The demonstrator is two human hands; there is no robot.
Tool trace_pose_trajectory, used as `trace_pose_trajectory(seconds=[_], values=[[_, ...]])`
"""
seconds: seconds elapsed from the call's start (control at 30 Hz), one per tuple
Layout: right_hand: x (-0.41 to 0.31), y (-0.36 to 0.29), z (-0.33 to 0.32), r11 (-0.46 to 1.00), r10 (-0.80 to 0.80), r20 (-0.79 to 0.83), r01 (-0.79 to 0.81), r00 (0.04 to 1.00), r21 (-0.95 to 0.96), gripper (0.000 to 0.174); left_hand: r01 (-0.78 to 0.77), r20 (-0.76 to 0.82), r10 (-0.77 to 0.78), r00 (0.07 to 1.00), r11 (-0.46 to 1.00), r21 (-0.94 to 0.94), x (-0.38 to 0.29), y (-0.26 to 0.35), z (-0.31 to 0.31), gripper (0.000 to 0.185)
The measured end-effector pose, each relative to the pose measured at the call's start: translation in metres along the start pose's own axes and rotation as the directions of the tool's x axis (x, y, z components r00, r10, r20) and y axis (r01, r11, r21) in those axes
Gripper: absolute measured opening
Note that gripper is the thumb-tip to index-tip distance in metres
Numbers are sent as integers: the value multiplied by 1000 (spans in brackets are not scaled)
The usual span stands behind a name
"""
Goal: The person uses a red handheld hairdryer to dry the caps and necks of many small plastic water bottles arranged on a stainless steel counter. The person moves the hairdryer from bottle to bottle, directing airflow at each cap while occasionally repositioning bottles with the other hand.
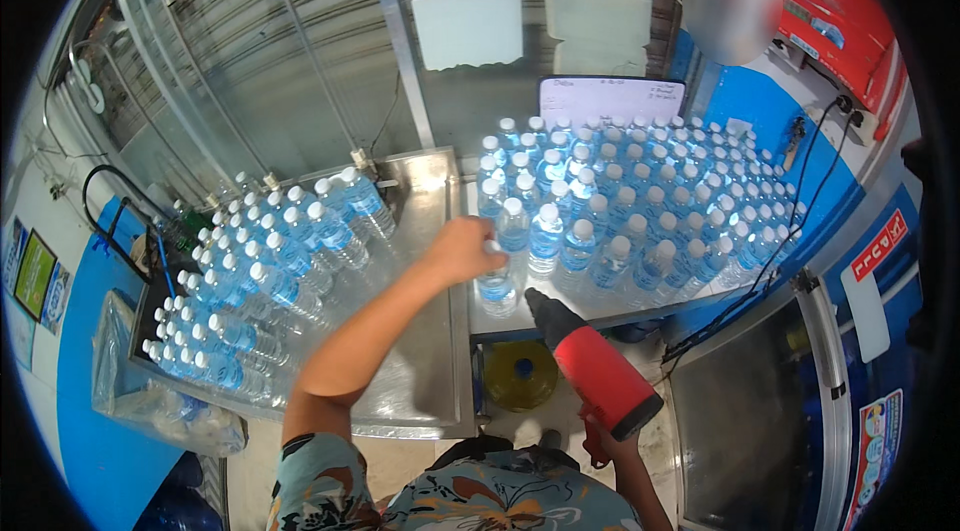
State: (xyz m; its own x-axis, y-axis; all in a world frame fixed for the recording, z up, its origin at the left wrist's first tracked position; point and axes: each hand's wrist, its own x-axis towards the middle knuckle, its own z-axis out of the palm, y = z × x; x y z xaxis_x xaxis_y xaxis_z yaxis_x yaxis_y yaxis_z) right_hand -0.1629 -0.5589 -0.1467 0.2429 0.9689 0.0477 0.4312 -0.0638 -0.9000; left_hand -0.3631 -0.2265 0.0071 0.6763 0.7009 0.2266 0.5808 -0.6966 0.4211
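My left hand (463, 252) reaches across the steel sink counter and grips the top of a clear plastic water bottle (496, 292) with a blue label. That bottle stands upright at the front left corner of the white counter. In my right hand (616, 442) is a red and black heat gun (601, 375). Its dark nozzle points up and left, close to the held bottle but apart from it. Several rows of upright white-capped bottles (581, 246) crowd the counter behind and to the right. The grip of the heat gun is partly hidden.
Many more capped bottles (277, 283) stand on the left of the steel sink counter (420, 351). A whiteboard (611, 100) with writing leans behind the right group. Black cables (750, 295) hang at the right. A yellow round container (521, 375) sits under the counter.
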Motion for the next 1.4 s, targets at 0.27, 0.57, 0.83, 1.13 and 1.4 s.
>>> trace_pose_trajectory(seconds=[0.27, 0.57, 0.83, 1.13, 1.4], values=[[-8, 9, -2, 872, -159, -85, 99, 984, -479, 22, 173, 15, -174, 985, 984, 50, 57, 51, 69, 53], [-9, 17, 7, 935, -181, -155, 121, 971, -335, 47, 272, -186, -244, 952, 952, 142, 54, -32, 12, 53], [32, 8, 34, 737, -394, 125, 394, 911, -549, 47, 405, -250, -320, 914, 766, 500, 18, -230, -94, 32], [116, -7, 108, 965, -221, 117, 235, 968, -117, 56, 50, 25, -56, 998, 978, 201, 10, -170, -98, 30], [83, -35, 80, 918, -259, 30, 256, 965, -302, 37, -67, 156, 89, 984, 987, -145, 32, -92, -66, 25]])
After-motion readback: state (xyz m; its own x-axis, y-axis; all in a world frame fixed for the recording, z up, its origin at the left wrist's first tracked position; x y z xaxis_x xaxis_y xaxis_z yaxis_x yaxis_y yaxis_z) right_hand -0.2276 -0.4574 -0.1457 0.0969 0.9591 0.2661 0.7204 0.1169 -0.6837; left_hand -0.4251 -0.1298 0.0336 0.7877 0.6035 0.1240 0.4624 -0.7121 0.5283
